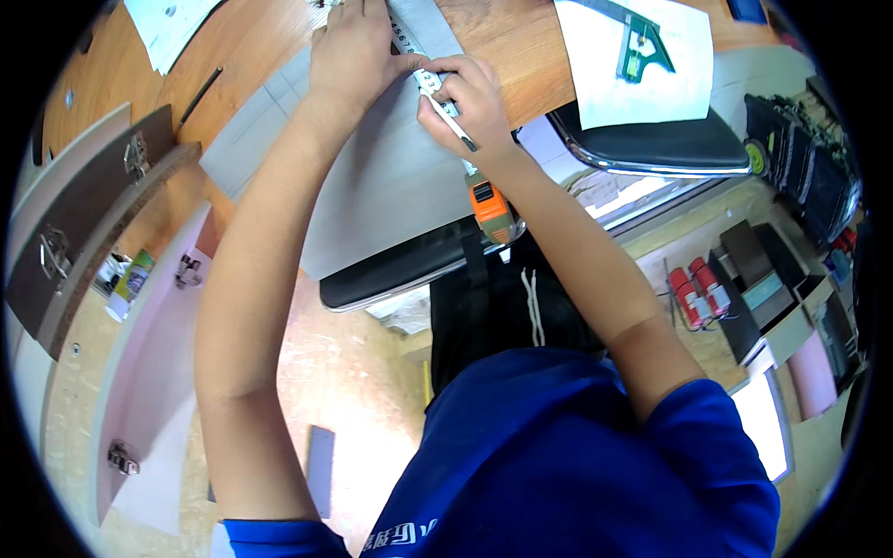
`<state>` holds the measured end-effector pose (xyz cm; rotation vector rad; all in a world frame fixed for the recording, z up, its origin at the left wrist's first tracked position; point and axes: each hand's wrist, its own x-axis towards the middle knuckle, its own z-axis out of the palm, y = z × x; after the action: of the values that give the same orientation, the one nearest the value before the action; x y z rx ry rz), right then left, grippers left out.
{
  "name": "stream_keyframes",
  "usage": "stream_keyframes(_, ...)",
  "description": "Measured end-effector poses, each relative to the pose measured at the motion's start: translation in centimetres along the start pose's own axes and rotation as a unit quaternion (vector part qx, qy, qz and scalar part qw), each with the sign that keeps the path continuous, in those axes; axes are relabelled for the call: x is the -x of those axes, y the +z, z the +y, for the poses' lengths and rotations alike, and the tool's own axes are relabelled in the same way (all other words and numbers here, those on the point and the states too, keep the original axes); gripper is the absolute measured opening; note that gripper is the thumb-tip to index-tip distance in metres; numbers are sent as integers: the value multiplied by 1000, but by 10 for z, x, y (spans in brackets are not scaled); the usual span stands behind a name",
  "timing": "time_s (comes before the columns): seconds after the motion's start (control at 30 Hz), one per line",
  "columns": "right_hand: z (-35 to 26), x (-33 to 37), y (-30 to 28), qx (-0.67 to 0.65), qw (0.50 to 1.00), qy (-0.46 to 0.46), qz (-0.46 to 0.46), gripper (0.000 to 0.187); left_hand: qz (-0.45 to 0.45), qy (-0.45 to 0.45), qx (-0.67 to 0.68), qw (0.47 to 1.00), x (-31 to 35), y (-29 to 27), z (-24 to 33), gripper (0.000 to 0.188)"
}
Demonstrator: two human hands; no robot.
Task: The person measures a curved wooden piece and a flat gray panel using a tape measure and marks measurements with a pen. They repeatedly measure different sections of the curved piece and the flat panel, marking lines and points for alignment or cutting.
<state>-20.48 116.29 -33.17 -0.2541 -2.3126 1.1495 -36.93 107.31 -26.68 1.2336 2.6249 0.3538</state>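
Grey flat panel (391, 177), steel tape (419, 65), slim pen (453, 121)

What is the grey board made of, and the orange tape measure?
The grey board looks like a coated wood panel or plastic sheet: flat, smooth, matt, evenly grey; I can't tell which. The tape measure has what seems an orange plastic case, slightly glossy, and a thin pale blade, probably metal, under the left hand and right hand.

green-labelled tube (131, 282) lower left, red cartridges (699, 288) in box right
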Motion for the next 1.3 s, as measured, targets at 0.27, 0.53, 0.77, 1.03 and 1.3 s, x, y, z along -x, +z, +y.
stream_keyframes(0.27,-1,3,0,8,1000,13,-8,19,44,62,-28,997,-1,14,-14,87)
stream_keyframes(0.53,-2,2,0,17,1000,2,-10,18,22,58,-43,997,0,9,-13,90)
stream_keyframes(0.77,-1,2,1,26,1000,-1,-10,17,24,43,-21,999,-3,12,-16,85)
stream_keyframes(1.03,0,3,1,29,1000,1,-8,17,26,43,-12,999,-3,9,-15,82)
stream_keyframes(1.3,0,4,1,38,999,6,-18,15,24,39,-4,999,-2,9,-14,82)
